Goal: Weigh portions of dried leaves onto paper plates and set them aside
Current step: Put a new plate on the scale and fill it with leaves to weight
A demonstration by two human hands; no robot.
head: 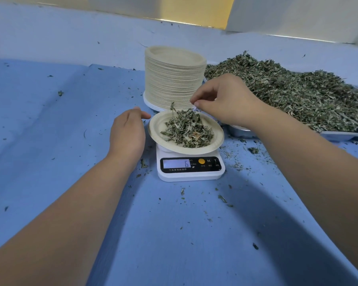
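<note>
A paper plate [155,129] sits tilted on a white digital scale [191,176] whose display reads 6. On the plate lies a heap of dried leaves [186,129]. My right hand [223,100] hovers over the plate's far rim, its fingers curled, with thumb and forefinger pinching what looks like a thin pale sliver of leaf. My left hand [127,132] is held relaxed just left of the plate, thumb near the rim, holding nothing.
A tall stack of paper plates [174,79] stands right behind the scale. To the right, metal trays [339,136] carry a big mound of dried leaves [293,93]. Leaf crumbs are scattered over the blue table cover [50,131].
</note>
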